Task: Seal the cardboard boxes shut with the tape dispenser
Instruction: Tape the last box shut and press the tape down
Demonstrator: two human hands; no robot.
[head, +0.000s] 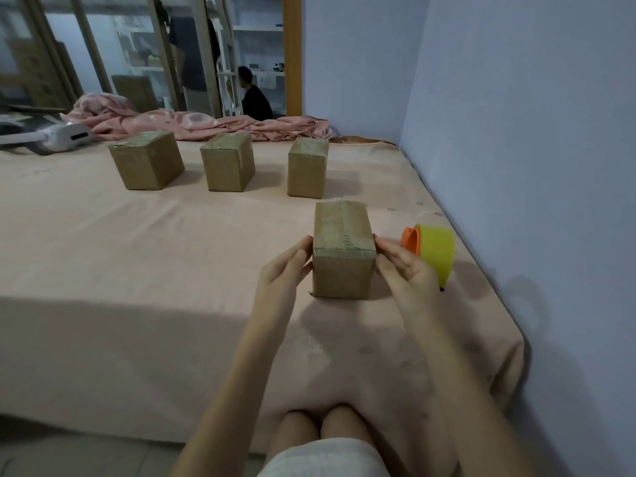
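The left hand (pixel 287 270) and right hand (pixel 404 270) press straight fingers against opposite sides of the near cardboard box (pixel 342 249), taped on top, on the bed (pixel 137 270). The tape dispenser (pixel 432 249) lies just right of it; three taped boxes (pixel 227 166) stand beyond.

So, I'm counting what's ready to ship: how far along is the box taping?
Done, it seems: the three back boxes are closed with tape on top. In hand: the near box, tape already across its top, sits between the left hand and right hand. The tape dispenser lies on the bed, unheld. No untaped box shows; side seams can't be judged.
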